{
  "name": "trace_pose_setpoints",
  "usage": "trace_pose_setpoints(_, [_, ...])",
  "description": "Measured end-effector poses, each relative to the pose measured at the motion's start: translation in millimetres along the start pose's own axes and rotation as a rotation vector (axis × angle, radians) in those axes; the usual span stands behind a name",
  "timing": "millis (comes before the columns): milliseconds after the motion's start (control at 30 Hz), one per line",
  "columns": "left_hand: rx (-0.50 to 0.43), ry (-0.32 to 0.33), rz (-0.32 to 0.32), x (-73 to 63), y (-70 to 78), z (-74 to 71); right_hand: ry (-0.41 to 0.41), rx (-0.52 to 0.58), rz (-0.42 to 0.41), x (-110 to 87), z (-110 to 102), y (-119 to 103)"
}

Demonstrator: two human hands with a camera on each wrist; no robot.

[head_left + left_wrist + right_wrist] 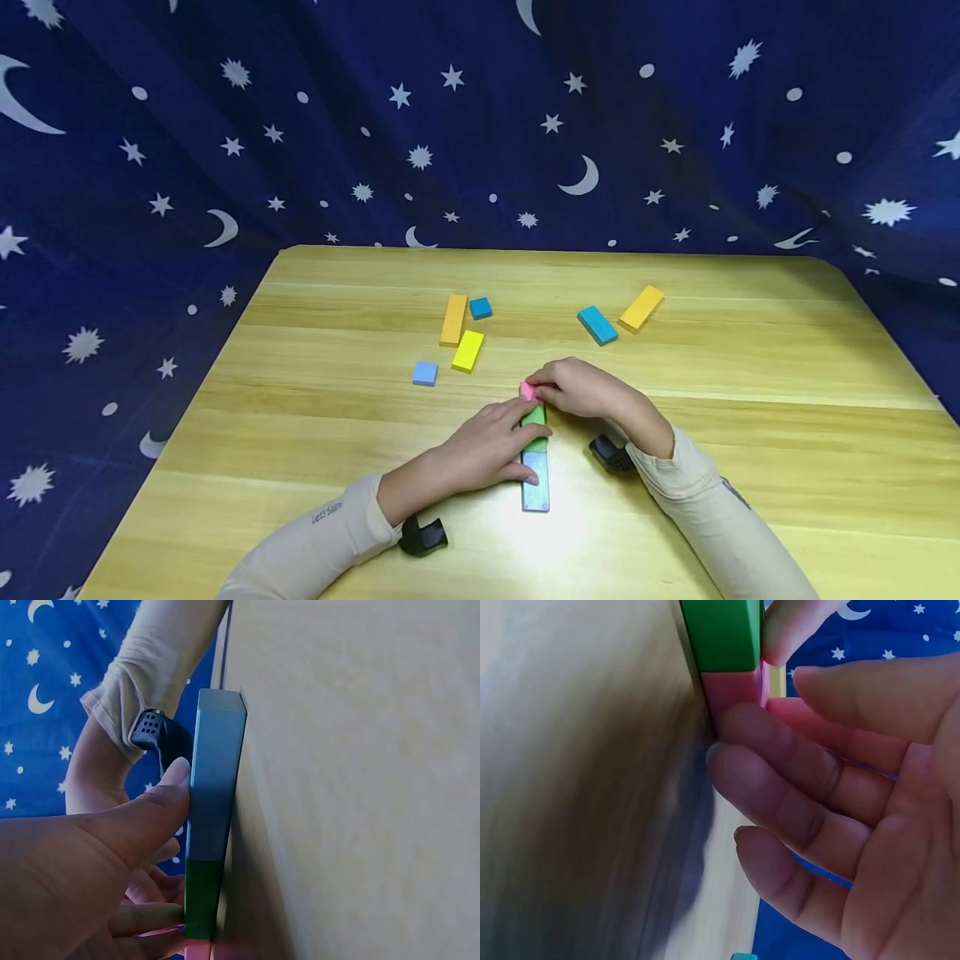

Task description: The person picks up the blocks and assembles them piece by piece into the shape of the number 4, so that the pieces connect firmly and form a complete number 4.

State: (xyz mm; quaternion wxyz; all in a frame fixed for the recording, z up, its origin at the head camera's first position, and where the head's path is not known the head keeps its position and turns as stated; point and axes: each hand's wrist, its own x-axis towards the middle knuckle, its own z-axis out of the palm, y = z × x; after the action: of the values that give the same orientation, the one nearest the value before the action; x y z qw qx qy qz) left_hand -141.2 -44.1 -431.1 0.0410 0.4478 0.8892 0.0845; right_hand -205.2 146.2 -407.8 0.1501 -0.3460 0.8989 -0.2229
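Observation:
A light blue block [536, 497], a green block [534, 416] and a pink block [527, 389] lie end to end in a straight row on the table. My left hand [483, 450] rests across the row from its left side, thumb on the light blue block and fingers over the green one. At the far end, my right hand [581, 387] pinches the pink block between thumb and forefinger. In the right wrist view the pink block [731, 694] meets the green block [724, 637], and the fingers partly hide it.
Farther back on the wooden table [337, 333] lie an orange block [453, 320], a small blue block [481, 308], a yellow block [467, 352] and a periwinkle block [424, 373]. To their right are a teal block [597, 325] and another orange block [641, 309]. A starry curtain [480, 125] hangs behind.

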Motion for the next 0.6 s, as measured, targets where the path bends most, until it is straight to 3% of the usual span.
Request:
trace_pose_setpoints(267, [0.005,0.006,0.002,-0.5,0.1,0.7,0.033,-0.004,0.046,-0.2,-2,5])
trace_pose_setpoints(500, [0.009,0.003,-0.006,0.2,0.6,0.6,0.219,-0.090,0.088,-1.8,-9,18])
trace_pose_setpoints(600, [0.010,-0.004,-0.011,0.4,0.8,0.7,0.278,-0.121,0.152,-3.7,-11,24])
